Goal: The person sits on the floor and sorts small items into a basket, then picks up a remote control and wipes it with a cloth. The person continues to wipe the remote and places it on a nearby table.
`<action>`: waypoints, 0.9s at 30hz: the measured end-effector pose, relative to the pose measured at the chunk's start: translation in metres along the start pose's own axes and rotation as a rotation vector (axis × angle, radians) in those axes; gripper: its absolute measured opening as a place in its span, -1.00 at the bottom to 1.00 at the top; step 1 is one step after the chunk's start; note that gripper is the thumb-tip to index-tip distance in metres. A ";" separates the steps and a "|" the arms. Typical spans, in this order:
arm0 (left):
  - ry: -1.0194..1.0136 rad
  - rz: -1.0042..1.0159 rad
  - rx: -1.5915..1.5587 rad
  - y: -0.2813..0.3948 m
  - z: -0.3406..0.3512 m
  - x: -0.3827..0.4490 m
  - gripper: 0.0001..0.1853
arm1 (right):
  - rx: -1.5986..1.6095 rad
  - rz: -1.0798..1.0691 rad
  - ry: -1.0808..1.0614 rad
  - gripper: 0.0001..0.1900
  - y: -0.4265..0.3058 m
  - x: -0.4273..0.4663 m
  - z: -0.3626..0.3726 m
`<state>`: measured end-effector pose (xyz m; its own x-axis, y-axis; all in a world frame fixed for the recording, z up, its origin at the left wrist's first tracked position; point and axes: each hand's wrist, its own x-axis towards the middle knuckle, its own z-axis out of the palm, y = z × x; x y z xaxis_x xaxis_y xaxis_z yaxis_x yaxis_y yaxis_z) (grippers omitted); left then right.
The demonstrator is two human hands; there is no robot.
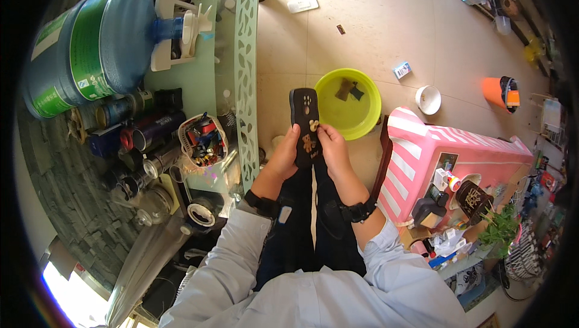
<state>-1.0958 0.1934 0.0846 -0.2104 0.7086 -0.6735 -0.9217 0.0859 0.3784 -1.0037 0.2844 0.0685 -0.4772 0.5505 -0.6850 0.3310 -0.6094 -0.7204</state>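
Note:
Both hands hold one black slipper-shaped item, with a teddy bear figure, a paw print and small pale decorations on its upper face. My left hand grips its left edge, thumb on top. My right hand is at its right edge, fingertips by a small cream-coloured decoration. Just beyond, to the right, a yellow-green plastic basin stands on the floor with liquid in it. A brown cloth or sponge and a dark piece lie inside the basin. The undersides of the hands are hidden.
At left, a glass-topped table bears a large water bottle, cups and a basket of small items. At right stand a pink-and-white covered unit, a white bowl and an orange bin. A small box lies on the floor.

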 end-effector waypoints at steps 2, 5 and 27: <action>0.036 -0.063 -0.079 -0.011 -0.001 0.003 -0.39 | -0.409 -0.028 0.024 -0.79 -0.002 0.003 -0.013; 0.004 -0.120 -0.215 -0.023 -0.002 0.008 -0.38 | -0.958 -0.475 0.082 -0.81 -0.012 -0.006 -0.043; 0.372 0.014 -0.039 -0.102 -0.164 0.235 -0.45 | -1.187 0.123 0.113 -0.61 0.237 0.321 -0.231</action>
<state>-1.1044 0.2362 -0.2161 -0.3205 0.4061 -0.8558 -0.9281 0.0463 0.3695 -0.8902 0.4486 -0.3467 -0.3351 0.6090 -0.7189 0.9422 0.2125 -0.2591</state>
